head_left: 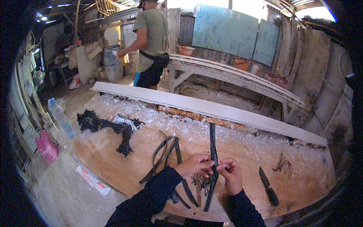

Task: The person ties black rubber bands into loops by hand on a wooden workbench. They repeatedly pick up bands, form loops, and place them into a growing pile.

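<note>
A long black rubber-like strip [213, 142] lies from the far side of the wooden table [124, 159] toward me. My left hand [196, 165] grips it at mid-length between thumb and fingers. Against the strip's right edge, my right hand [230, 174] pinches with thumb and forefinger; whatever is between those fingertips is too small to make out. Beneath my left hand sits a bunch of thin dark loops [202, 183], partly hidden. More black strips [184, 181] lie bent to its left. A black-handled knife [269, 189] rests right of my right hand, beside another small bunch of loops [283, 165].
Black knotted cords [100, 124] and white strings [124, 119] lie at the table's far left. A long white moulding [208, 105] spans the far edge amid white flakes. A bottle [62, 119] and pink bag [47, 146] stand left. Beyond, a person [153, 38] stands near a bench [227, 75].
</note>
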Demonstrator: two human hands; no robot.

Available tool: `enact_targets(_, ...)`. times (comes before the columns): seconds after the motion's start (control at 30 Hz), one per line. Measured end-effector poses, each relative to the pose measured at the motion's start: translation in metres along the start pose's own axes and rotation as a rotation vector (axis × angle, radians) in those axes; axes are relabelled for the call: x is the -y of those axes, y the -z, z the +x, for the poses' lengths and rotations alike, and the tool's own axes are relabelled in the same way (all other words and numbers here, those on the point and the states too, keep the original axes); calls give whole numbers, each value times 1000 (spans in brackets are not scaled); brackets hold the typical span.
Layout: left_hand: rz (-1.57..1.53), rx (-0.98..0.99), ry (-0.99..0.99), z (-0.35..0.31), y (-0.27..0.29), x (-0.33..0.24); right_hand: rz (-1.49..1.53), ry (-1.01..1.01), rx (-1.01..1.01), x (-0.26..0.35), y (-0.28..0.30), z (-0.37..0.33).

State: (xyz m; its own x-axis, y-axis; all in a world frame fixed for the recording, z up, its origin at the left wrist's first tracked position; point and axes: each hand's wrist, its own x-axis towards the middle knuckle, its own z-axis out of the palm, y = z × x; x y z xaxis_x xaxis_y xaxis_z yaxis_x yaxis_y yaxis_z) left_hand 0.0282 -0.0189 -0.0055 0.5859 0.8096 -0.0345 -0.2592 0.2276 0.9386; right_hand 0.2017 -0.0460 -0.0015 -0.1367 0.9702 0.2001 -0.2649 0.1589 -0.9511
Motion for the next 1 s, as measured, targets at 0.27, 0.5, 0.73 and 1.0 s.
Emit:
enact_targets(0.27,69,-61,-40,2,-5,7,-53,17,-61,-1,-7,-4)
enact_targets(0.5,156,-52,-148,8,3,10,-73,72,-91,5,-3,-1)
enact_targets(0.73,4,-164,-101,5,2,6,-65,75,-126,4,-1,1)
enact_targets(1.0,-52,-165,-70,4,2,4,-17,70,-81,-2,2,3)
